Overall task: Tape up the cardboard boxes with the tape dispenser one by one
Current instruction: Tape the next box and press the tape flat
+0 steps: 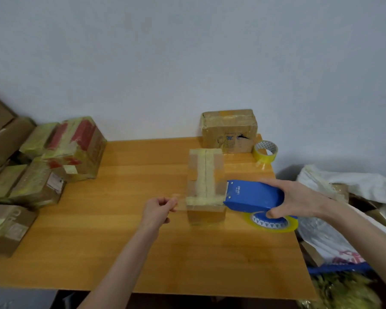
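Wooden table (125,219): left hand (157,210) fingers pinch tape end; right hand (299,200) fingers curled round blue tape dispenser (252,195) beside box (206,186).

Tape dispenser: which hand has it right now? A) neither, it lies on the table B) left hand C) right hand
C: the right hand grips the blue tape dispenser just right of the box, while the left hand pinches the tape end.

A spare tape roll (263,157) sits on the table (143,241).

Plain pale wall (187,52) behind wooden table (143,253).
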Demonstrator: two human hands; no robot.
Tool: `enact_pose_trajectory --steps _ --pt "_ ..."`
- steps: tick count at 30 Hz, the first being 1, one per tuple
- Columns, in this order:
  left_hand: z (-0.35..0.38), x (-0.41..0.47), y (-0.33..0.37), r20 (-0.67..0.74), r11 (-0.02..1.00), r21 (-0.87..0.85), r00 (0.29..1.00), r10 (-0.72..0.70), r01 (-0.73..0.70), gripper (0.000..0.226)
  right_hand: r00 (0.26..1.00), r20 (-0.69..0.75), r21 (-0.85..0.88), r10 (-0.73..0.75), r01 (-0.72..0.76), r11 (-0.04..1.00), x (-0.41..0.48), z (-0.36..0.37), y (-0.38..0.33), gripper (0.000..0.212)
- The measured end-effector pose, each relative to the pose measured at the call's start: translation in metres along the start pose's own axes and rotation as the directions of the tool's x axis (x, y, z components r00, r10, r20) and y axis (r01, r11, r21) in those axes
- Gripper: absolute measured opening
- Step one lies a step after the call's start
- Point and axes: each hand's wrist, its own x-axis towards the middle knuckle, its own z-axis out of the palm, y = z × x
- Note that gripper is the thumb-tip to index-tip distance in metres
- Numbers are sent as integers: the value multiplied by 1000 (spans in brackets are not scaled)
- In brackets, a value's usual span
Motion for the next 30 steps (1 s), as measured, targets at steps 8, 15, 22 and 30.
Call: enact_pose_trajectory --steps 8,15,22,30 --pt "10 7 -12 -17 1000 26 1000 -5 5 22 999 30 -34 41 -40 999 14 9 6 67" --pt "2 21 -20 -69 995 97 998 -10 17 20 996 70 -38 61 -58 998 34 25 -5 67" --pt "4 28 -28 -13 949 312 999 40 -34 31 994 84 -30 63 -61 998 39 31 -6 70" --pt "27 0 -8 84 415 645 599 796 -642 30 997 47 -41 55 -53 998 31 32 3 74"
